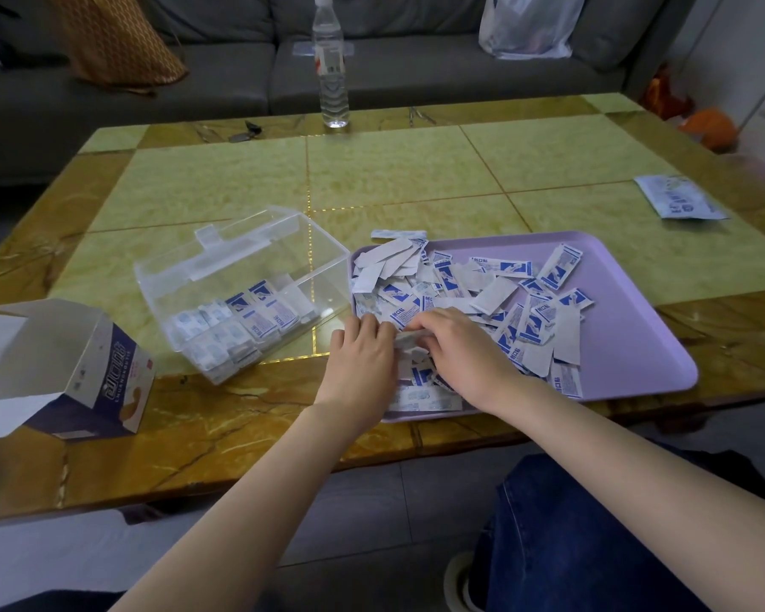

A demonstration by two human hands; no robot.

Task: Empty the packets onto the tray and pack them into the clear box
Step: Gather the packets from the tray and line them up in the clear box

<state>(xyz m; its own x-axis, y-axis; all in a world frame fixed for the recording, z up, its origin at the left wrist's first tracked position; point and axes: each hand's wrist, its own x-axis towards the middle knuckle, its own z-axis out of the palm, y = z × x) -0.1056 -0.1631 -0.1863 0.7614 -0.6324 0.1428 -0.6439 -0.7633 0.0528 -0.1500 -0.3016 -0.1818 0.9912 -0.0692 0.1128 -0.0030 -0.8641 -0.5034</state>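
A lilac tray lies on the table, strewn with several small white-and-blue packets. Left of it stands a clear box, tilted with its lid up, holding several packets stacked in its lower part. My left hand and my right hand are together over the tray's near-left corner, fingers curled down into the pile, gathering a small bundle of packets between them. Exactly which packets each hand grips is hidden by the fingers.
An opened cardboard carton sits at the table's left edge. A flat foil pouch lies at the far right. A water bottle stands at the far edge, before a grey sofa. My knee in jeans is below right.
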